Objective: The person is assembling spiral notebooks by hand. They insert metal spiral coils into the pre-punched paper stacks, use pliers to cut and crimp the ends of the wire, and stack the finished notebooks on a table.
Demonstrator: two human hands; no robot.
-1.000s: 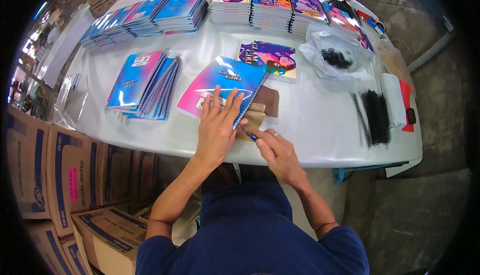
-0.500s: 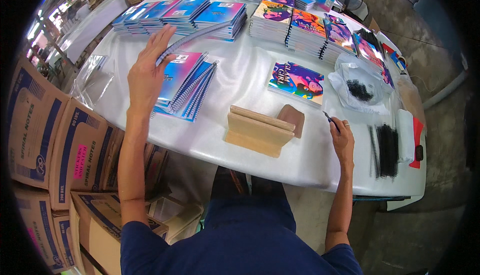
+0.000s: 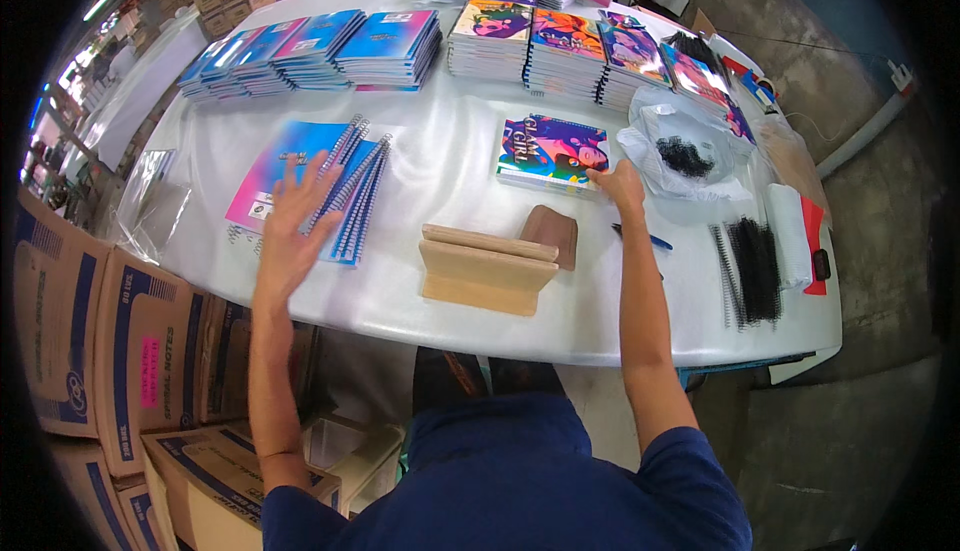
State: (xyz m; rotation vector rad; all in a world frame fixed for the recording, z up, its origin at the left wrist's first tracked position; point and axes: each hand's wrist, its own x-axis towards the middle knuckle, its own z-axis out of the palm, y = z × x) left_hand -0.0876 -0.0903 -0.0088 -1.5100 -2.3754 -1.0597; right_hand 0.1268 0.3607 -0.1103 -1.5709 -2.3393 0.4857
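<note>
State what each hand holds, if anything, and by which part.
Left hand: nothing, spread over blue-and-pink spiral notebooks. Right hand: at the near right corner of the illustrated notebooks; grip unclear.

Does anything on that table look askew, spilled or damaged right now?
Mildly askew: the spiral notebooks beneath the left hand are fanned at uneven angles, unlike the neater blue stacks behind them. Black coils lie in a loose heap in the crumpled white bag. I see no spill or damage.
</note>
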